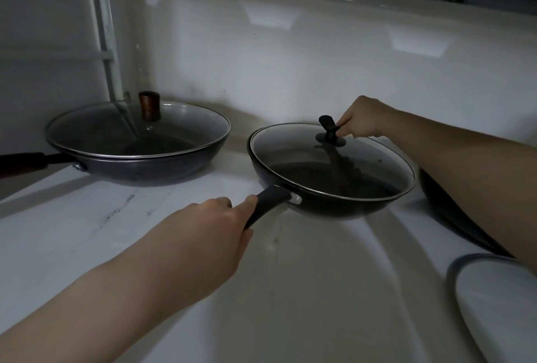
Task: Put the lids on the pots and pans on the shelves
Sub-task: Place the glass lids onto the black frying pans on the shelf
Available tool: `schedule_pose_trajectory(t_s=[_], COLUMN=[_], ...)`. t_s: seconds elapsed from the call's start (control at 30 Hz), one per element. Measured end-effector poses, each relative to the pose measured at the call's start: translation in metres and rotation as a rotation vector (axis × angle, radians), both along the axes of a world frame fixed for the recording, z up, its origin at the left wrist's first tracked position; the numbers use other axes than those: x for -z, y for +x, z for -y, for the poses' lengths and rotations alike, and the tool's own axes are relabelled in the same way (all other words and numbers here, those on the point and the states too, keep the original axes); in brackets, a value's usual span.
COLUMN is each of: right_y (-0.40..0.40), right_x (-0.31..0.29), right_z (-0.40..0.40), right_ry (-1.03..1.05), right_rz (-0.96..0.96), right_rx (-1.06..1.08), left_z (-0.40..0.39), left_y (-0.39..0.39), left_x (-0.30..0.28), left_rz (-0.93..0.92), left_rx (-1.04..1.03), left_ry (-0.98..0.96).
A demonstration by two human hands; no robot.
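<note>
Your left grip (216, 227) clasps black pan (331, 188) handle (266, 205) | right grip (361, 118) pinches lid (331, 162) knob (328, 127) | lidded pan (136, 153) left of it.

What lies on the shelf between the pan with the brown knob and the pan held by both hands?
Nothing: in the head view, only a bare strip of shelf separates the brown-knobbed pan from the held pan.
</note>
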State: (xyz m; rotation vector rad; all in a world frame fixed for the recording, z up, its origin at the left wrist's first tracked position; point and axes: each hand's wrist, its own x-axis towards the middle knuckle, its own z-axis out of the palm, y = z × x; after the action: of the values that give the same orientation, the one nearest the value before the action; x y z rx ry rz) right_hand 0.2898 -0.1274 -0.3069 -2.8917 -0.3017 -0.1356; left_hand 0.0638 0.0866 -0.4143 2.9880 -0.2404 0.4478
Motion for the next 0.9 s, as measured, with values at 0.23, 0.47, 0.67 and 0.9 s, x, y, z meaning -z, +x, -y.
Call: schedule_pose_trajectory(t_s=[0.23, 0.47, 0.67, 0.9], right_y=[0.0, 0.002, -0.014, -0.026], right_x=[0.002, 0.002, 0.003, 0.009], right_z=[-0.003, -0.006, 0.014, 0.021], right_ry=[0.015, 0.035, 0.101, 0.12], right_rz=[-0.01, -0.064, -0.016, 0.104], right_rx=[-0.009, 0.016, -0.052, -0.116], left_z=[0.0, -0.001, 0.001, 0.001], left_y=[0.0, 0.001, -0.002, -0.005], left_x=[0.0, 0.002, 0.0, -0.001], left_rz=[-0.018, 0.0, -0.008, -0.013], left_rx=[0.002, 0.008, -0.014, -0.016], left_ry=[0.014, 0.016, 0.037, 0.047])
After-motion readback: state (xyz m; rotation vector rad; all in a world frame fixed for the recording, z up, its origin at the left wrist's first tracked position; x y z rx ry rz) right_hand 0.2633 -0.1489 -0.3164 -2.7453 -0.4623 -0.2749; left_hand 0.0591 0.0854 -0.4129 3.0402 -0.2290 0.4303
